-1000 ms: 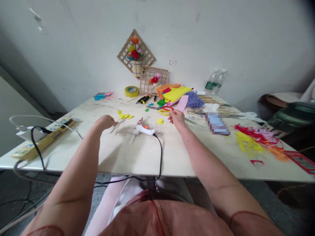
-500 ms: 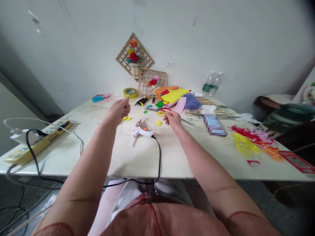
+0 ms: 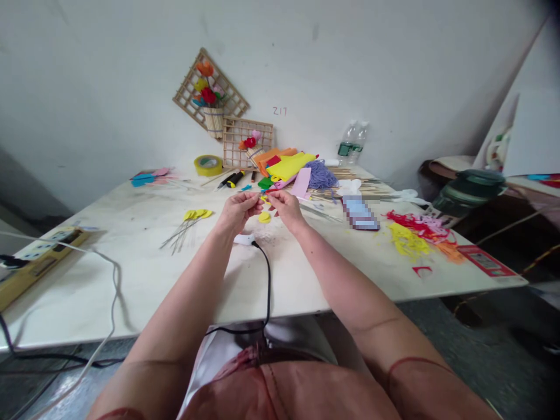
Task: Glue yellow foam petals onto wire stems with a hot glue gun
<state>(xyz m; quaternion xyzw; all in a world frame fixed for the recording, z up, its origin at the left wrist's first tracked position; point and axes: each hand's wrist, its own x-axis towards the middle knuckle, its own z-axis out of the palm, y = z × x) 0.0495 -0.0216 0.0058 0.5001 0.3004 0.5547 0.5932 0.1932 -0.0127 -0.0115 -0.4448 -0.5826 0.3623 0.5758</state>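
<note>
Over the middle of the table, my left hand (image 3: 238, 212) and my right hand (image 3: 284, 209) are close together, fingertips pinched. Whatever lies in either pinch is too small to make out. Just below the gap between them is a small stack of yellow round pieces (image 3: 265, 217). A bit of yellow and red behind my fingertips seems to belong to the scissors, mostly covered by the hands. The white glue gun (image 3: 244, 239) is largely hidden behind my left wrist. Left of that hand lie several yellow pieces on thin wire stems (image 3: 198, 214).
Coloured felt sheets (image 3: 291, 166), purple yarn (image 3: 321, 175) and thin sticks are heaped at the back. A phone (image 3: 359, 212) and yellow scraps (image 3: 409, 240) lie right. A power strip (image 3: 41, 256) stands left. The glue gun's black cord (image 3: 269, 280) runs over the front edge.
My left hand has moved right and my right hand slightly left, bringing the fingertips together. The view has turned right. The wired yellow pieces, mostly covered before, now show.
</note>
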